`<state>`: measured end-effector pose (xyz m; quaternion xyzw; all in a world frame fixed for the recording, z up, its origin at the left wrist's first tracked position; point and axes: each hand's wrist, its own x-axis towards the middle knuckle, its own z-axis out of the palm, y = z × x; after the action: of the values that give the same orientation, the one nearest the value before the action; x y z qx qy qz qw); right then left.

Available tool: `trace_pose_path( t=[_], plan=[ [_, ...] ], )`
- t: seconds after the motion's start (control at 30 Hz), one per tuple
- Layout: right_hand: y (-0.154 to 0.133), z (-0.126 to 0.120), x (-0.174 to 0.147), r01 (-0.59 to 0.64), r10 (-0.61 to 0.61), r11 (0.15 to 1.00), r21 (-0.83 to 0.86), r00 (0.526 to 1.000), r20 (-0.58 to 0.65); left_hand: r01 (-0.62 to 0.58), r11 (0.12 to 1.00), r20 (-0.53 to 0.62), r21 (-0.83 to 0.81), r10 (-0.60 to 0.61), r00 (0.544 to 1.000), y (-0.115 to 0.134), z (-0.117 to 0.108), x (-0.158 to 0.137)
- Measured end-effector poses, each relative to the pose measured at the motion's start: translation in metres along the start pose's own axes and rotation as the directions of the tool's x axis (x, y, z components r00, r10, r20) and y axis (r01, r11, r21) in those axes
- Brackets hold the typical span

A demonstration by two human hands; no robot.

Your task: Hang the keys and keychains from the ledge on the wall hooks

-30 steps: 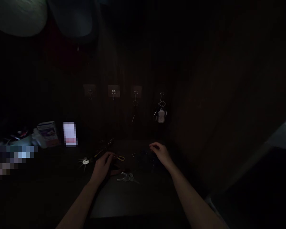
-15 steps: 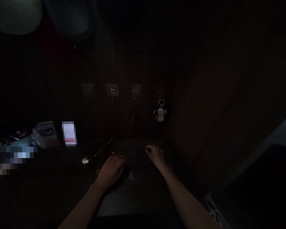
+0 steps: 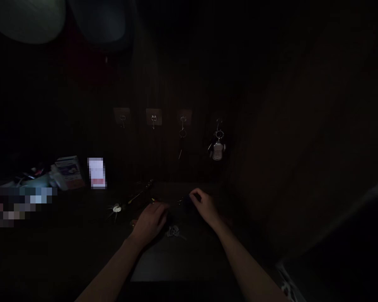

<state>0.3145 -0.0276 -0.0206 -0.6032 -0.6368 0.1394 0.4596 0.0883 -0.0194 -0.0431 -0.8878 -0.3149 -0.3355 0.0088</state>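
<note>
The scene is very dark. My left hand [image 3: 151,219] is low over the dark surface, its fingers bent and close together; their tips and anything under them are hidden. Just beyond it shows a small yellow bit [image 3: 154,200]. My right hand [image 3: 204,204] makes a pinch, thumb against forefinger, at a dark item [image 3: 186,202] too dim to name. Below and between the hands lies a bunch of keys [image 3: 174,230]. Another key bunch [image 3: 116,208] rests left of my left hand, near a dark strap-like thing [image 3: 141,191] with shiny studs.
Several hooks line the back wall. A thin key ring [image 3: 182,133] hangs from one hook, and a ring with a pale fob [image 3: 218,150] from the rightmost. At left stand a lit, blurred-out panel [image 3: 97,173] and a small box [image 3: 69,173]. Caps [image 3: 99,23] hang above.
The view has shifted slightly, moving the scene rightward. My right hand has come a little left against the scene, its thumb and forefinger now plainly pinched. My left hand covers more of the yellow bit.
</note>
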Motion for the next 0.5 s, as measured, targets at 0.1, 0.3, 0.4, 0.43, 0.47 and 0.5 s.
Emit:
trace_pose_path(
  t=[0.1, 0.3, 0.4, 0.43, 0.47, 0.5],
  plan=[
    [-0.013, 0.005, 0.0, -0.073, 0.053, 0.964, 0.257, 0.995, 0.083, 0.035, 0.999, -0.001, -0.038, -0.035, 0.999, 0.0, 0.0, 0.0],
    [-0.04, 0.028, -0.009, -0.326, 0.212, 0.781, 0.532, 0.941, 0.265, 0.048, 0.995, -0.043, -0.084, -0.052, 0.998, -0.001, 0.0, -0.003],
    [-0.047, 0.037, -0.014, -0.376, 0.231, 0.718, 0.586, 0.923, 0.308, 0.055, 0.995, -0.077, -0.077, -0.061, 0.995, -0.003, 0.001, -0.004],
    [-0.047, 0.039, -0.016, -0.381, 0.233, 0.701, 0.603, 0.921, 0.312, 0.055, 0.995, -0.086, -0.078, -0.062, 0.994, -0.003, 0.001, -0.004],
    [-0.047, 0.041, -0.017, -0.385, 0.233, 0.685, 0.618, 0.92, 0.315, 0.057, 0.995, -0.092, -0.085, -0.065, 0.994, -0.004, 0.002, -0.004],
    [-0.046, 0.041, -0.018, -0.39, 0.231, 0.666, 0.636, 0.918, 0.322, 0.064, 0.993, -0.093, -0.099, -0.073, 0.993, -0.004, 0.002, -0.004]
  ],
)
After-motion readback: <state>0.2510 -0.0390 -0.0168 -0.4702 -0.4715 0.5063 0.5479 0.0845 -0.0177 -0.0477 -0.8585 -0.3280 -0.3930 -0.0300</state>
